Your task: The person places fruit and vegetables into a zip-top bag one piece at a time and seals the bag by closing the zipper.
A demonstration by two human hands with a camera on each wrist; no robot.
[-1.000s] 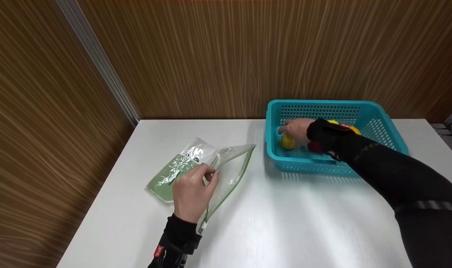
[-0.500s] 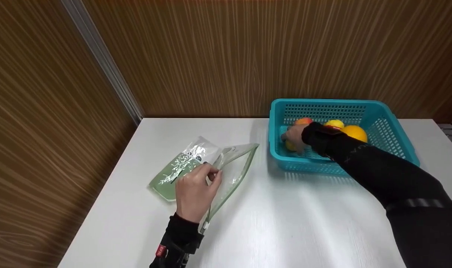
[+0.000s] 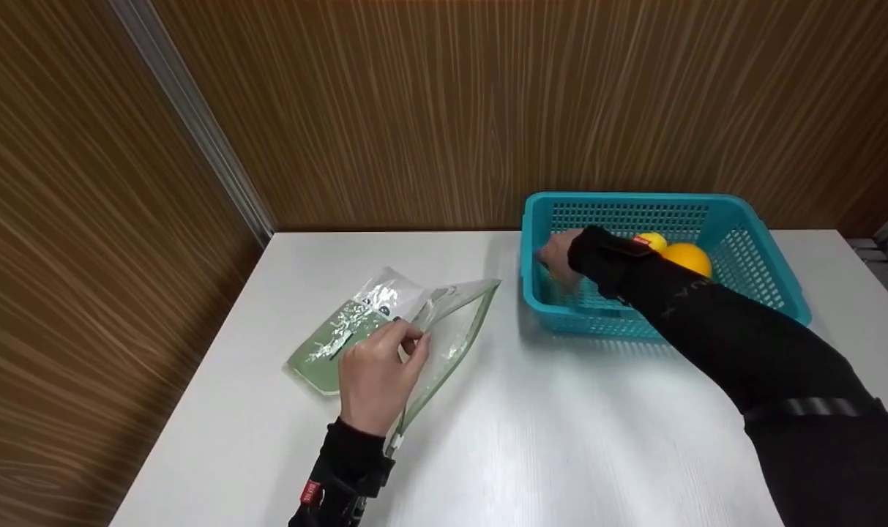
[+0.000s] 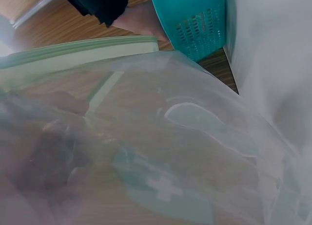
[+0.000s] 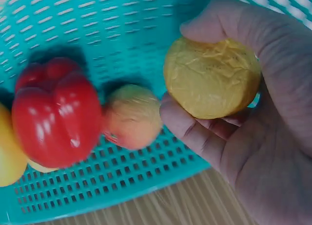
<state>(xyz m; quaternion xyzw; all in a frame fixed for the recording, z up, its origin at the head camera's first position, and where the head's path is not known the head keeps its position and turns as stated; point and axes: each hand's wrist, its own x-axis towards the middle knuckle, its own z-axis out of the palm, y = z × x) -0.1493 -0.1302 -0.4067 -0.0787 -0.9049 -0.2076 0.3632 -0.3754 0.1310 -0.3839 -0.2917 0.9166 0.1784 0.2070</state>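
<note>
My left hand [image 3: 378, 377] pinches the edge of a clear slider zip bag [image 3: 323, 355] between thumb and fingers. The bag lies on the white table with its green-edged mouth parted and a green printed panel on its far side. In the left wrist view, the plastic of the bag [image 4: 195, 147] fills much of the picture. Inside the teal basket [image 3: 634, 196], my right hand [image 5: 287, 98] grips a wrinkled yellow fruit [image 5: 209, 79], thumb on one side and fingers underneath. Beside that fruit sit a reddish-yellow round fruit [image 5: 134, 117] and a red bell pepper [image 5: 56, 113].
An orange [image 3: 689, 258] and a yellow fruit [image 3: 656, 240] lie further right in the basket, partly behind my right sleeve. Wood-grain panels [image 3: 414, 110] rise behind and left of the white table [image 3: 561, 439].
Within the basket my right hand has shifted slightly left, and its wrist now covers the reddish fruit seen half a second ago. The left hand keeps its pinch on the zip bag.
</note>
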